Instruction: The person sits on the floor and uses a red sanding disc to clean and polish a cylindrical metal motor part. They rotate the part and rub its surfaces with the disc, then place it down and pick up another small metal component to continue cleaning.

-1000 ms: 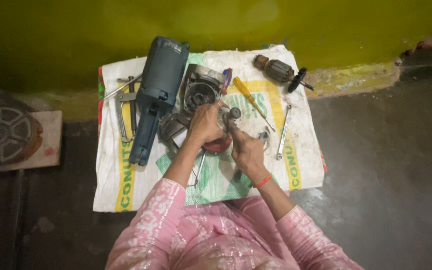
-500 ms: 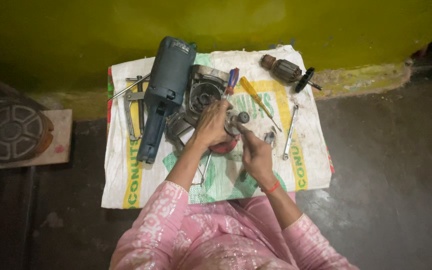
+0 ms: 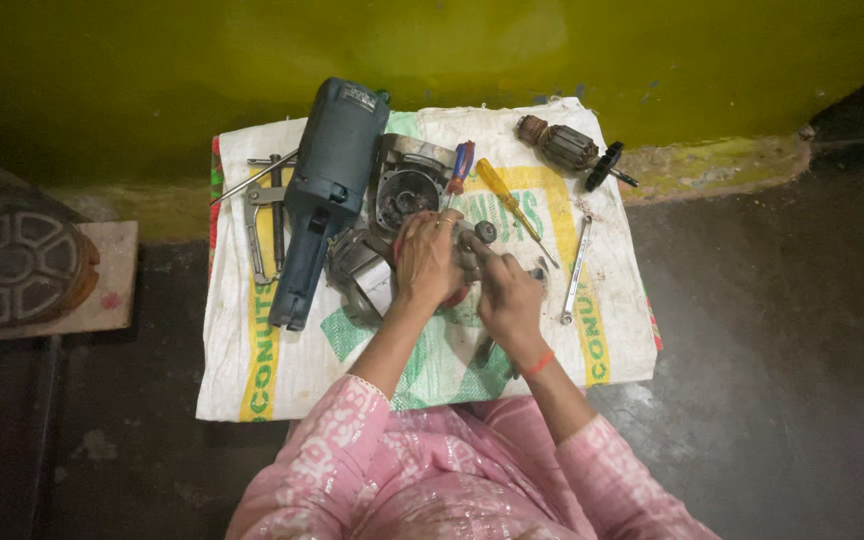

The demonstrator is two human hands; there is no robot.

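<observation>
My left hand [image 3: 426, 258] grips a small grey metal gear-head part [image 3: 474, 238] over the white woven sack [image 3: 252, 340]. My right hand [image 3: 508, 297] has its fingers pinched on the same part from the right side; a tool handle shows below its wrist. A red piece [image 3: 451, 296] peeks out under my hands. The blue-grey power tool body [image 3: 324, 190] lies left of my hands, and the open metal motor housing [image 3: 407, 185] sits just behind them.
On the sack lie a yellow-handled screwdriver [image 3: 507, 204], a red-and-blue screwdriver [image 3: 459, 167], a spanner [image 3: 574, 270], the motor armature [image 3: 564, 148] and a puller tool [image 3: 264, 215]. A round slotted metal cover [image 3: 12, 265] rests on a board at left. The yellow-green wall stands behind.
My right hand has moved in closer to the left, so both hands now close on the metal part. The view has shifted slightly.
</observation>
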